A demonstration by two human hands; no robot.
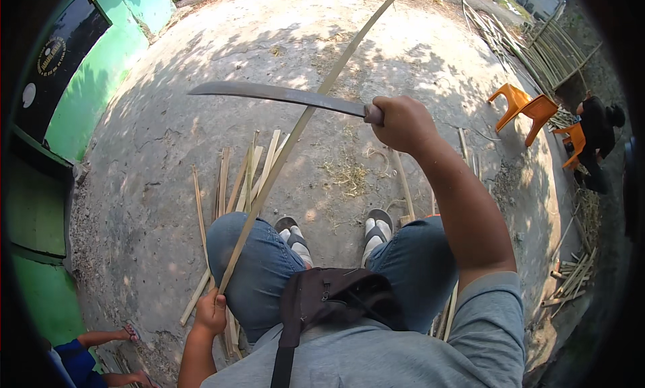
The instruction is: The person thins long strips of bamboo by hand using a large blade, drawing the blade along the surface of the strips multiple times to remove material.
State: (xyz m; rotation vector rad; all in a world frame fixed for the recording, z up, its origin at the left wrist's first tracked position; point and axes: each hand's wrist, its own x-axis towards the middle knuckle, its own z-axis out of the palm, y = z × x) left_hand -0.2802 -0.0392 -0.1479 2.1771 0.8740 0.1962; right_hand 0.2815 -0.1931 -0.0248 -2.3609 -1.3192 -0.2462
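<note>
My right hand (pixel 401 124) is closed round the handle of a long machete (pixel 269 92), held out in front with its blade pointing left. The blade crosses over a long, flat bamboo strip (pixel 285 149); whether they touch I cannot tell. Down beside my left knee, my left hand (pixel 211 312) grips the near end of that strip. From there it slants up and away to the right, past the blade. Several more bamboo strips (pixel 225 183) lie on the ground by my left leg.
Orange plastic chairs (pixel 527 111) stand at the right, with a person in dark clothes (pixel 594 136) seated beyond. Bamboo poles (pixel 551 52) lean at the far right; short pieces (pixel 574 280) lie nearer. A green wall (pixel 94 85) runs along the left. Another person's legs (pixel 107 337) show lower left.
</note>
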